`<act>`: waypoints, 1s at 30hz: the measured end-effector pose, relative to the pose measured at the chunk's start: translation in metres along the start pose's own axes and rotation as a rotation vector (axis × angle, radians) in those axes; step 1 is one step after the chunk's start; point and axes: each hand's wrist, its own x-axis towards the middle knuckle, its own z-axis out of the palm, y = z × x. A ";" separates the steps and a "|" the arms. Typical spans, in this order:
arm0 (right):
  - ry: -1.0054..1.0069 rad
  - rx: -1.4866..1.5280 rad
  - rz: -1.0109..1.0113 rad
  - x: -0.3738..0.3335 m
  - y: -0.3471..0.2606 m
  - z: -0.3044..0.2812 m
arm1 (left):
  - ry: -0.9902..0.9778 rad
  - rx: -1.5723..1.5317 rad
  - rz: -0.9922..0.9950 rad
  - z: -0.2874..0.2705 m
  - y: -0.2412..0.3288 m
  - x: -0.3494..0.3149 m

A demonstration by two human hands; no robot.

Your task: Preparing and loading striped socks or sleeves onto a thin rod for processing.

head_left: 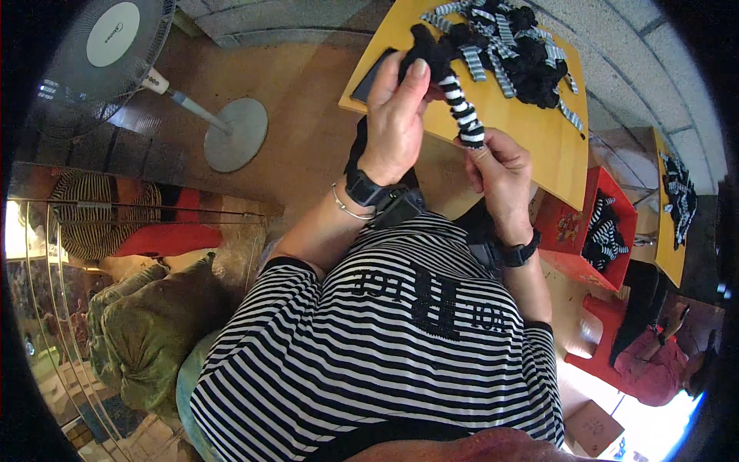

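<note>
A knitted piece, black at one end and banded black and white at the other (464,113), is stretched between my two hands above the near edge of the yellow table. Its kind, perhaps a sock or a glove, I cannot make out. My left hand (396,119) is closed on the black end, thumb up, with the fingers partly hidden behind it. My right hand (500,164) pinches the striped end between thumb and fingers. Just beyond, a heap of similar black and striped knitted pieces (531,65) lies loosely on the table (546,146).
A dark flat object (375,75) lies at the table's left edge. To the right stands a red box (570,250) holding striped pieces. A standing fan (236,135) is at the left, near stuffed green sacks (158,331). Another person (654,362) sits at the far right.
</note>
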 end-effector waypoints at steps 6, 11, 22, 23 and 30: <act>-0.061 -0.475 -0.135 -0.013 0.029 -0.046 | -0.017 -0.020 0.027 -0.018 0.003 0.012; 0.135 -0.401 0.153 -0.025 0.036 -0.115 | 0.037 -0.007 -0.078 -0.022 -0.006 0.010; 0.015 -0.449 -0.108 -0.003 0.057 -0.054 | -0.085 0.246 -0.398 -0.001 -0.059 -0.031; -0.015 -0.313 -0.128 -0.003 0.063 -0.057 | -0.091 0.221 -0.449 -0.004 -0.061 -0.028; 0.114 -0.569 -0.016 -0.008 0.049 -0.144 | -0.295 0.274 -0.722 -0.010 -0.087 -0.010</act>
